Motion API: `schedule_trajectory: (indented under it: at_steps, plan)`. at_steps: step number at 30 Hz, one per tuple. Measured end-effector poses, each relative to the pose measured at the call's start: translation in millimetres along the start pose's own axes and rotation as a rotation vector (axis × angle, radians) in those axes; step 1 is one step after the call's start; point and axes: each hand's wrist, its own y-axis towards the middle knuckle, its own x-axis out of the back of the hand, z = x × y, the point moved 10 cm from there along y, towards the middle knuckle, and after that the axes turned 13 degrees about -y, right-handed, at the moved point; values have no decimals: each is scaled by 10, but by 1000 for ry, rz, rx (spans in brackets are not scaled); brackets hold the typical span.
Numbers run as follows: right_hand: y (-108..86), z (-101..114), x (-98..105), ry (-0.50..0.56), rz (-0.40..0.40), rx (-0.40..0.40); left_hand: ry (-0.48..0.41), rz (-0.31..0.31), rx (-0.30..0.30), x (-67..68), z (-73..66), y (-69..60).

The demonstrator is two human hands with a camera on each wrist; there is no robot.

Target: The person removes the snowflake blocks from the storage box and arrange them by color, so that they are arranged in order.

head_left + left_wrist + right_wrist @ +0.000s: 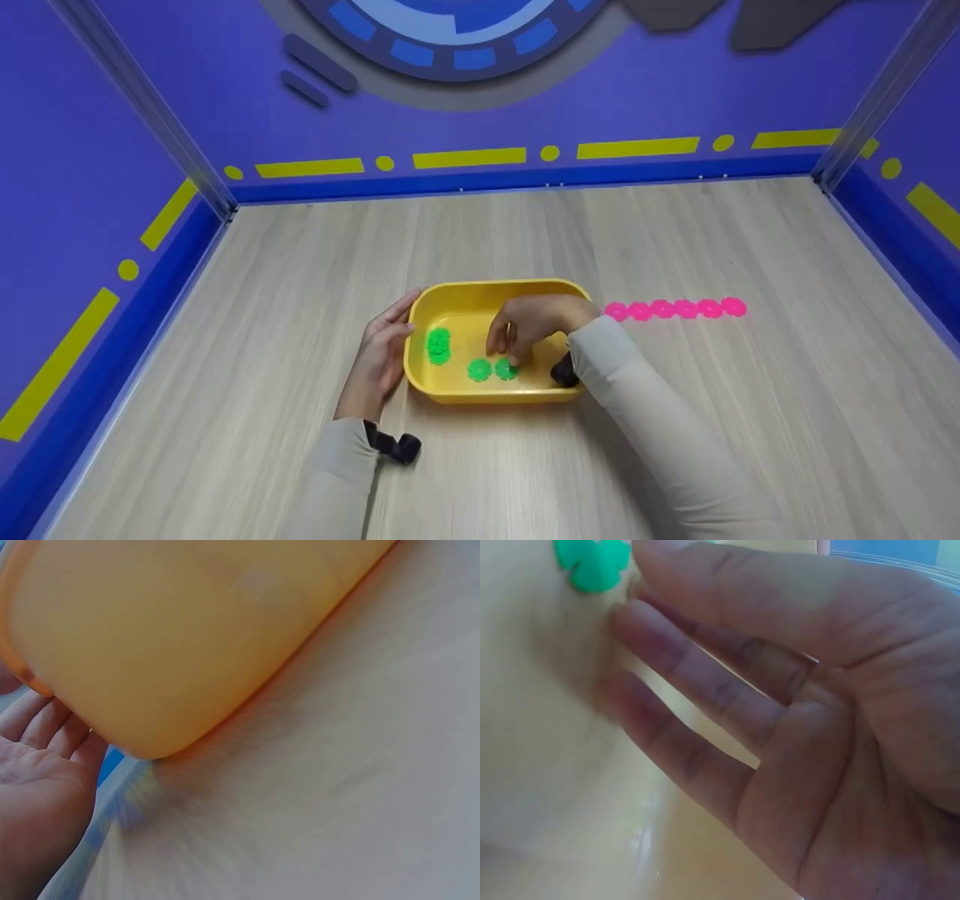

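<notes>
A yellow plastic bin stands on the table. My left hand grips its left end, thumb at the rim and fingers outside the wall; in the left wrist view the hand is beside the bin's outer wall. My right hand reaches into the bin, its thumb and index fingertips pinching a green notched disc. Another green disc lies just left of it. Overlapping green discs are at the bin's left end. The right wrist view shows the curved fingers beside the green disc.
Several pink notched discs form a straight row on the wooden table, right of the bin. Blue-purple panels with yellow marks wall the table at the back and sides. A black wrist camera is on the left wrist.
</notes>
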Motion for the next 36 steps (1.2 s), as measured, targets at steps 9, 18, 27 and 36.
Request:
schedule_trajectory:
  at_steps: [9, 18, 27, 36]
  plan:
    - [37, -47, -58, 42, 7, 1, 3, 2, 2, 16, 13, 14]
    - [74, -58, -129, 68, 57, -14, 14, 13, -9, 1, -5, 17]
    - [80, -12, -156, 13, 75, -4, 16, 13, -9, -3, -8, 9]
    - [84, 2, -170, -40, 82, -19, 16, 3, -7, 0, -5, 7]
